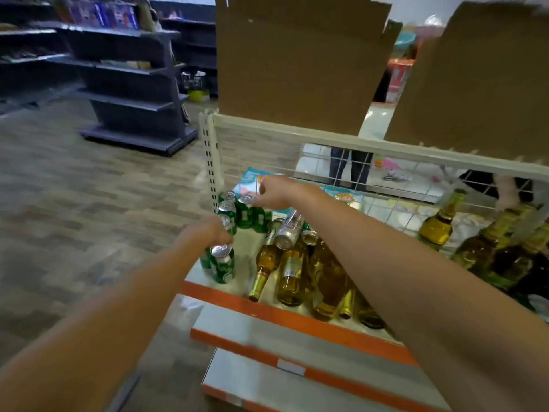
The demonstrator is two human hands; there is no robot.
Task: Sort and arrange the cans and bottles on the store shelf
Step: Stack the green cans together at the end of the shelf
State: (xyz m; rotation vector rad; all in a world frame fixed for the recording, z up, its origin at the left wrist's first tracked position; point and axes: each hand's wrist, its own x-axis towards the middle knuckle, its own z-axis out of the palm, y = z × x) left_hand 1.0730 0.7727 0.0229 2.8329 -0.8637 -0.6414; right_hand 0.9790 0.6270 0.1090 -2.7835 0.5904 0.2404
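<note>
On shelf (297,318), left hand (205,234) grips can (223,264); right hand (277,193) (loose) hovers.

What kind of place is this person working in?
Most likely a small shop or supermarket: a white metal shelf with an orange edge holds green drink cans and amber glass bottles, and dark grey display shelving stands across the aisle.

Green cans (244,214) stand upright in a tight cluster just left of centre, at the back left corner of the shelf (297,320). A front can (223,264), also green and upright, stands nearer the shelf's orange edge, with another close behind it. A silver can (287,230) lies on its side at centre, atop amber bottles (292,275) lying flat, some necks toward the edge. Tall bottles (438,224) stand at the right.
</note>
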